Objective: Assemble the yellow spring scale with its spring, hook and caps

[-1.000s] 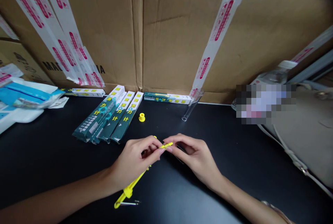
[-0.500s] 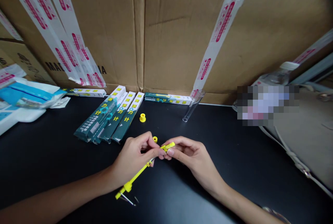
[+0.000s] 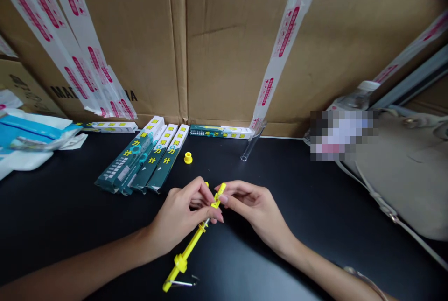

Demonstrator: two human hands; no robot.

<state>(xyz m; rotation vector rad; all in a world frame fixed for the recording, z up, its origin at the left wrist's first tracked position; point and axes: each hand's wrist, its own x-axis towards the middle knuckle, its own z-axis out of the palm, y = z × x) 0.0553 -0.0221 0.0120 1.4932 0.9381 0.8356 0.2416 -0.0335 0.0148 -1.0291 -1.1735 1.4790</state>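
Observation:
A yellow rod with a collar and a metal hook at its lower end hangs down and to the left from between the hands. My left hand is closed, pinching the rod's upper end near a short metal part. My right hand pinches a small yellow end piece, which points up at the top of the rod. Whether the two parts are joined is hidden by the fingers. A small yellow cap stands on the black table beyond the hands. Another yellow bit shows just behind my left fingers.
Green and white boxes lie at the back left, and another box lies along the cardboard wall. A clear tube leans there. Blue-white packets are left; a bottle and a beige bag are right.
The yellow end piece has tilted more upright. The rod has swung steeper, its hooked end moving lower and to the right. The view has shifted slightly.

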